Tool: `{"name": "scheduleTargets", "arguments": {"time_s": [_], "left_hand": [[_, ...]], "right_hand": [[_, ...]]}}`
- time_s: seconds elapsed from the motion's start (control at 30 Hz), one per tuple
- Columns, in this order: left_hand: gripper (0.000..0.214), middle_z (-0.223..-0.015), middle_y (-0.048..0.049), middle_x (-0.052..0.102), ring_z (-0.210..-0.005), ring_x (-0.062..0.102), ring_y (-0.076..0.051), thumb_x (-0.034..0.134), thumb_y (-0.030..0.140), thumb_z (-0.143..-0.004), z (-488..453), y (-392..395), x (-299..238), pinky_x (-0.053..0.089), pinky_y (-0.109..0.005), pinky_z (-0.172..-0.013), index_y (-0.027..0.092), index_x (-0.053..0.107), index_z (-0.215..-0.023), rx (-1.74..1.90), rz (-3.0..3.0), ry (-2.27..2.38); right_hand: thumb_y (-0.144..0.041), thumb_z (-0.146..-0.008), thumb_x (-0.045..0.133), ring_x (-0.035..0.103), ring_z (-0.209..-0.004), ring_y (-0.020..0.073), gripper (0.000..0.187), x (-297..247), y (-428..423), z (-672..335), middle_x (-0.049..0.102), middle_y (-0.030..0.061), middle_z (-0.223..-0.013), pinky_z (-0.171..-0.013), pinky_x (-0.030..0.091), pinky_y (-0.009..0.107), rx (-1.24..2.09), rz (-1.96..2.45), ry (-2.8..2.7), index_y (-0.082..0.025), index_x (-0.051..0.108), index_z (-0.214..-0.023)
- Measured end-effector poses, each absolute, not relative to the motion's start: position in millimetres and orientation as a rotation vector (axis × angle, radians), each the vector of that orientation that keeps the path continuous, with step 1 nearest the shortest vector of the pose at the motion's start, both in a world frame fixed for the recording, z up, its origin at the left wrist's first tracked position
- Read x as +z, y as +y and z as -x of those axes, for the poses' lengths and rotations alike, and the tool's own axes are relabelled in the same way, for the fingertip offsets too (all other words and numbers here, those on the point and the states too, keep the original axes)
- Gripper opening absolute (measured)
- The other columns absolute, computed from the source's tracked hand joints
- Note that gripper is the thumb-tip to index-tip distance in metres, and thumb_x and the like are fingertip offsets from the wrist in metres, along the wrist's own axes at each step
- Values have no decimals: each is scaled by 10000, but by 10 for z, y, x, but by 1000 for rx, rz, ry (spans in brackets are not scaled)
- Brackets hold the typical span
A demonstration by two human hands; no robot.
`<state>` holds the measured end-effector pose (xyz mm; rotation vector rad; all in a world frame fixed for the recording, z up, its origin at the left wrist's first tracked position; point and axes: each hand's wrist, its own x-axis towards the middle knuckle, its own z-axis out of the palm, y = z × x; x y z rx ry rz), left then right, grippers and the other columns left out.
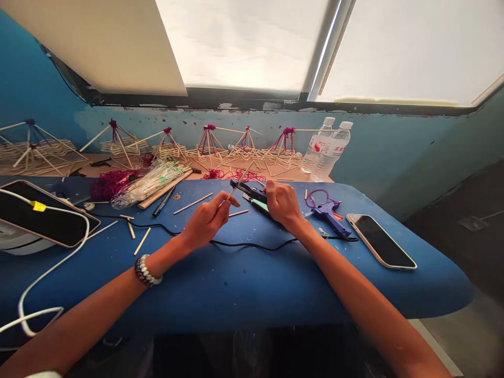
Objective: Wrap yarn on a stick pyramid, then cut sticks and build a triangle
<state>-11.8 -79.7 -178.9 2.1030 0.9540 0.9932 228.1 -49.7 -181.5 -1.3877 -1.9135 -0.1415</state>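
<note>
A thin wooden stick [246, 171] is pinched in my left hand [208, 218] and slants up to the right. My right hand [281, 205] is closed around dark-handled pliers [254, 192], whose jaws meet the stick just above my left fingers. Whether the jaws are fully closed on it is too small to tell. Under my right hand lies a green and black tool [258, 205], partly hidden. Short cut sticks [142, 241] are scattered on the blue table [236, 294], some close to my left hand.
A purple glue gun [333, 218] and a phone [381, 241] lie right; another phone [47, 212] with a white cable lies left. A black cord [252, 245] crosses the table. Behind are bagged sticks [147, 184], stick frames [208, 144] tied with dark red yarn, and bottles [331, 152].
</note>
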Motion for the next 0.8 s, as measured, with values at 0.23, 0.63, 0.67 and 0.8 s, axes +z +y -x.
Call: {"name": "scheduleTargets", "arguments": {"time_s": [0.23, 0.63, 0.67, 0.8], "left_hand": [[402, -623, 65, 436, -547, 389, -105, 360, 511, -1109, 91, -805, -1815, 363, -242, -582, 186, 594, -1141, 1000, -2025, 938], [390, -634, 65, 426, -559, 377, -105, 385, 515, -1103, 68, -822, -1842, 341, -245, -571, 186, 588, -1153, 1043, -1991, 887], [393, -634, 64, 427, -558, 374, -106, 385, 518, -1102, 67, -821, -1839, 338, -247, -568, 185, 589, -1148, 1042, -1990, 889], [399, -636, 59, 420, -565, 388, -114, 392, 529, -1097, 72, -805, -1855, 338, -249, -562, 190, 596, -1146, 1064, -1986, 886]], "right_hand": [[-692, -1019, -116, 643, -668, 233, 970, -1864, -462, -2297, 687, 114, -665, -677, 344, 350, -37, 1349, -1877, -221, 651, -657], [-704, -1000, -151, 594, -626, 219, 969, -1835, -489, -2281, 599, 92, -578, -642, 281, 353, -27, 1405, -1879, -232, 580, -575], [-709, -997, -152, 588, -622, 217, 972, -1835, -492, -2279, 595, 91, -578, -639, 278, 351, -21, 1408, -1877, -231, 582, -576], [-706, -998, -155, 571, -612, 206, 970, -1840, -505, -2276, 596, 88, -592, -640, 280, 350, -3, 1380, -1878, -226, 582, -589]]}}
